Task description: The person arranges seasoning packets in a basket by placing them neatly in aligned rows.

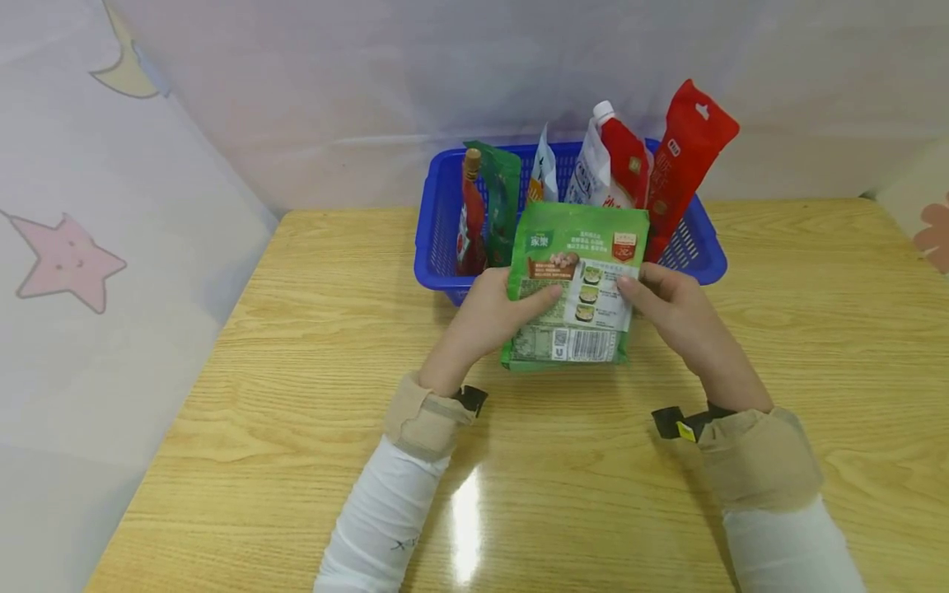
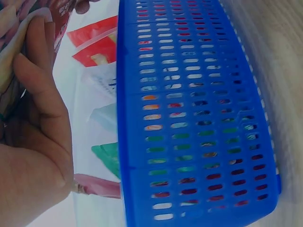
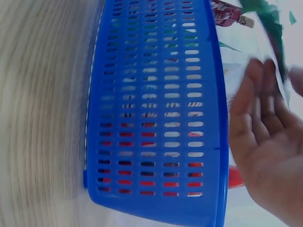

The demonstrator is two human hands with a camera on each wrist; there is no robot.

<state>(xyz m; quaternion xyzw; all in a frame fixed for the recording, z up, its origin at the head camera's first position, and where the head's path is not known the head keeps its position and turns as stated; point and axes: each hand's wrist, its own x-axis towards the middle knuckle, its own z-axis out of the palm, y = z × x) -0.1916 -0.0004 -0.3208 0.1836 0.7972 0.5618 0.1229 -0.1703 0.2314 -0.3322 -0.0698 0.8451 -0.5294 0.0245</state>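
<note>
Both hands hold a green packet (image 1: 571,284) with a printed back and barcode, raised in front of the blue basket (image 1: 437,280). My left hand (image 1: 493,313) grips its left side, thumb across the printed face and fingers behind. On the right edge, my right hand (image 1: 670,309) pinches it between thumb and fingers. The left wrist view shows fingers (image 2: 40,75) against the packet's picture side (image 2: 12,42). In the right wrist view, curled fingers (image 3: 262,90) lie behind the packet's edge, close to the basket rim.
Inside the basket stand a red bottle (image 1: 471,222) with a brown cap, a dark green packet (image 1: 502,193), a pale blue packet (image 1: 544,169), a white packet (image 1: 591,169), a red pouch (image 1: 626,156) with a white cap and a tall red packet (image 1: 685,156). The wooden table (image 1: 296,371) meets a pale curtain (image 1: 334,99).
</note>
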